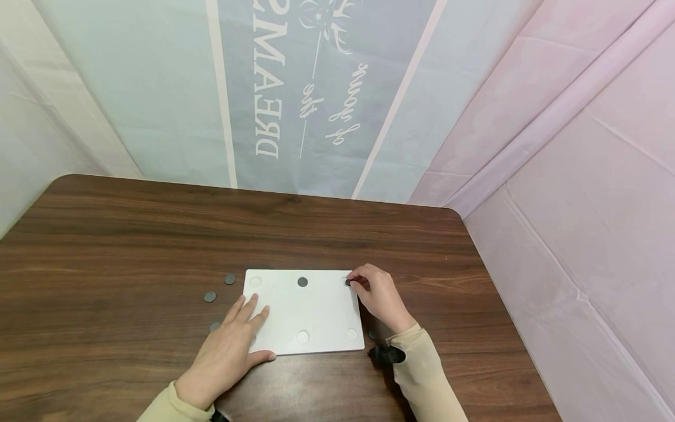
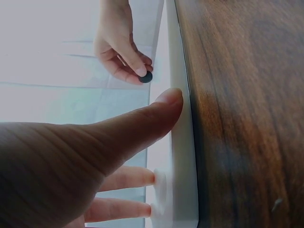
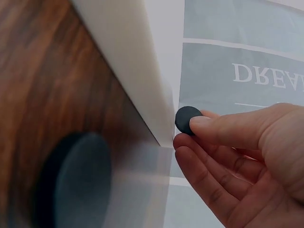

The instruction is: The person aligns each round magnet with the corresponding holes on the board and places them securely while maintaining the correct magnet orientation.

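A white rectangular board (image 1: 311, 310) with shallow round recesses lies on the table. One dark disc (image 1: 302, 282) sits in the recess at the middle of its far edge. My right hand (image 1: 381, 296) pinches another small dark disc (image 3: 188, 120) between thumb and fingers, over the far right recess. My left hand (image 1: 227, 346) rests spread on the board's left end, its thumb (image 2: 161, 111) along the near edge; the hand partly hides the near left corner. Pale recesses show at the far left (image 1: 255, 282), near middle (image 1: 302, 337) and near right (image 1: 351, 334).
Left of the board lie loose dark discs (image 1: 210, 296), one partly behind the left hand. Another disc (image 1: 372, 334) lies beside the board's right edge, near the right wrist. The brown wooden table (image 1: 132, 246) ends at a printed curtain (image 1: 316, 117) behind.
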The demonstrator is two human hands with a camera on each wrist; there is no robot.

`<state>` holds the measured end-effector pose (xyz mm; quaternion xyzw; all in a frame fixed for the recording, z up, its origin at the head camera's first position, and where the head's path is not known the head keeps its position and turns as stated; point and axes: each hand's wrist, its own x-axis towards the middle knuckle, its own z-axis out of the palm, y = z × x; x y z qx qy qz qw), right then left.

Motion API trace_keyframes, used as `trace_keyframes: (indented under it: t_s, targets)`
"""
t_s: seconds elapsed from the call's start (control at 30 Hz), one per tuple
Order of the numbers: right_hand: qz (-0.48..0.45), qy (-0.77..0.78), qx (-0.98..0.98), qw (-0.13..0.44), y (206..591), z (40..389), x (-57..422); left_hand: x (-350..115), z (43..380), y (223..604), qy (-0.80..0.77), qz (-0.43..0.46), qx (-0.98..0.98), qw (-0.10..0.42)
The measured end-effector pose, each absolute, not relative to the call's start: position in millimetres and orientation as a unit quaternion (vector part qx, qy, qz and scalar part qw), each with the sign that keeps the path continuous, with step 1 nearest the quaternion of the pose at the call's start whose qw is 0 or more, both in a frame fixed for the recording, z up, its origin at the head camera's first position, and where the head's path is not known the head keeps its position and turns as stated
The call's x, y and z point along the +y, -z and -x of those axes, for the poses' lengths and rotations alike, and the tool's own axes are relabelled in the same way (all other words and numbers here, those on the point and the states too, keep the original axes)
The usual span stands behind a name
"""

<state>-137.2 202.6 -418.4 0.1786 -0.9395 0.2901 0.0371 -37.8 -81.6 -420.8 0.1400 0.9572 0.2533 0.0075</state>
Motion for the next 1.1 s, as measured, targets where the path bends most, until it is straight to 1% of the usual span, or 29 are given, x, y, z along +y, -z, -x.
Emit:
trace_keyframes:
  t_s: [0.77, 1.1]
  targets:
    - [-0.166, -0.277, -0.946, 0.027, 421.4, 141.2, 196.0, -81.2, 38.1, 419.3, -0.250, -0.134, 0.959, 0.026]
    - [-0.166, -0.284, -0.944, 0.025, 421.0, 142.2, 197.0, -81.4, 38.3, 420.3, -0.250, -0.133, 0.959, 0.024]
